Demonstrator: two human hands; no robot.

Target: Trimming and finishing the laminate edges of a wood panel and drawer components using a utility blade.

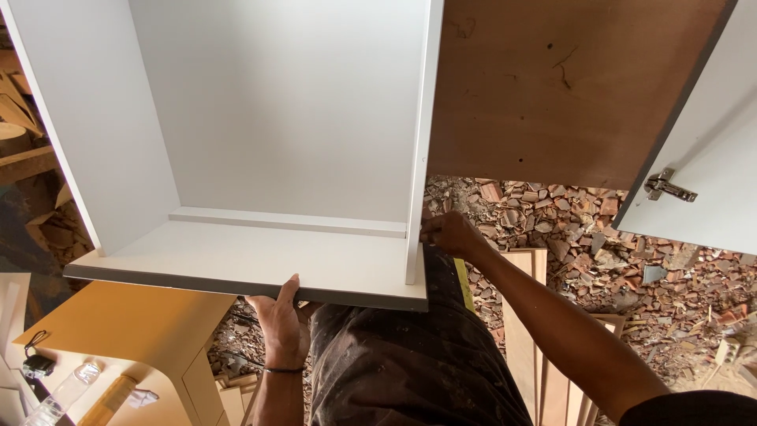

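Observation:
A white laminated cabinet box (260,260) fills the upper middle of the head view, open towards me. My left hand (282,319) grips its front bottom panel from below, thumb on the dark edge. My right hand (448,234) is pinched against the lower end of the cabinet's right side panel (422,142), fingers closed at its edge; whether it holds something small is hidden. The brown outer face (560,87) of that side lies to the right.
A white door (710,158) with a metal hinge (669,188) hangs at the right. Broken brick rubble (599,229) covers the ground. Wooden boards (528,331) lie beside my legs. A tan rounded table (126,327) at lower left carries a plastic bottle (67,393).

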